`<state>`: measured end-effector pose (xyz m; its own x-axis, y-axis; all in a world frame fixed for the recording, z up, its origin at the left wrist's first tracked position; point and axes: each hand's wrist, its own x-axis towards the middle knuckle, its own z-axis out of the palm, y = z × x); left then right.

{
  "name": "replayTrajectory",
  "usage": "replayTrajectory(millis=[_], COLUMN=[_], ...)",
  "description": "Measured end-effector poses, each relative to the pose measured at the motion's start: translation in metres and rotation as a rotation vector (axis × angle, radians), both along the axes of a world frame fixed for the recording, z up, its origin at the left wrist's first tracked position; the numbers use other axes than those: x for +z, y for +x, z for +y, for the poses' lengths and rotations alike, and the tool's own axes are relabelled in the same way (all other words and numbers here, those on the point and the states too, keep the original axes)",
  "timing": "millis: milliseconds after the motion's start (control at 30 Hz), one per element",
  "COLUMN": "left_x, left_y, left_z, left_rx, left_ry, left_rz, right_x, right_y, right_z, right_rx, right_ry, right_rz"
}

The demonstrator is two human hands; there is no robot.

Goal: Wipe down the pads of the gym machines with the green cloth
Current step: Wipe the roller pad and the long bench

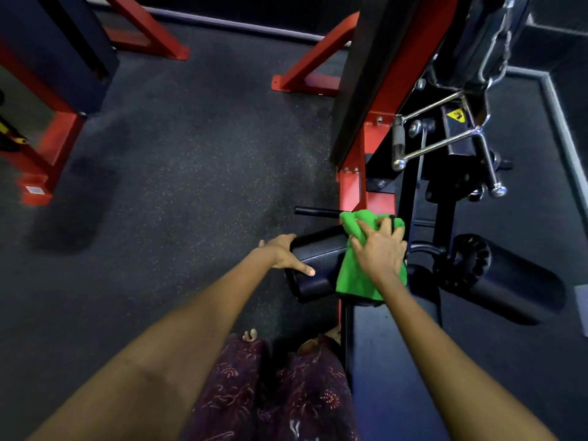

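Green cloth point(356, 275) draped over the black roller pad point(313, 265) on the near left side of the machine, hanging down its near face and bunched at the far end. Right hand point(380, 249) pressed flat on top of the cloth, grip spread, fingers splayed wide and pushing the fabric against the pad. Left hand point(284, 254) cupped round the pad's left end, grip wrapped on the end cap with the thumb lying along the near face. Second black roller pad point(506, 275) out to the right, well apart from the cloth, untouched. Padded black seat point(394, 351) running toward the near edge, just beside the right forearm. Red machine frame point(353, 186) rising just beyond the cloth. Chrome cable handle point(445, 141) hanging farther off to the right, by a yellow warning sticker point(455, 115). Dark speckled rubber floor point(178, 173) on the left, with more red frames point(47, 138) standing at the far left.
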<state>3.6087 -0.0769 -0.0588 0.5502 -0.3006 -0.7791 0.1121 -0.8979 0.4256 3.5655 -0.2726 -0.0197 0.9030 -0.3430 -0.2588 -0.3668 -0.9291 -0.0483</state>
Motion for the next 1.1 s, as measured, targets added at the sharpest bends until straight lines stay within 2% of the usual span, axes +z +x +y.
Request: replayTrajectory(millis=[133, 300, 400, 567, 700, 767, 933, 1000, 1100], left_x=[0.001, -0.001, -0.004, -0.003, -0.006, -0.007, -0.010, -0.009, -0.018], left_y=[-0.012, -0.041, -0.061, -0.087, -0.106, -0.111, -0.102, -0.100, -0.106], left_z=[-0.003, -0.010, -0.011, -0.018, -0.023, -0.024, -0.010, 0.000, 0.025], left_rx=[0.007, -0.003, 0.051, 0.004, 0.004, -0.003, 0.077, 0.182, 0.467], left_ry=[0.023, 0.116, 0.108, 0.203, 0.230, 0.208, 0.089, -0.007, -0.097], left_rz=[-0.097, -0.358, -0.441, -0.527, -0.683, -0.678, -0.626, -0.565, -0.342], right_x=[0.003, 0.000, 0.002, 0.004, 0.000, -0.003, -0.014, -0.015, -0.018], right_y=[0.001, -0.025, -0.028, 0.000, 0.027, 0.037, 0.033, 0.019, -0.004], right_z=[0.026, 0.084, 0.070, 0.014, 0.015, 0.027, 0.093, 0.109, 0.105], right_rx=[-0.015, 0.300, 0.347, 0.124, -0.012, -0.002, 0.268, 0.320, 0.407], right_ry=[-0.070, 0.027, 0.020, -0.045, -0.123, -0.159, -0.095, -0.041, -0.037], right_rz=[0.019, 0.083, 0.062, 0.011, 0.045, 0.096, 0.161, 0.115, 0.052])
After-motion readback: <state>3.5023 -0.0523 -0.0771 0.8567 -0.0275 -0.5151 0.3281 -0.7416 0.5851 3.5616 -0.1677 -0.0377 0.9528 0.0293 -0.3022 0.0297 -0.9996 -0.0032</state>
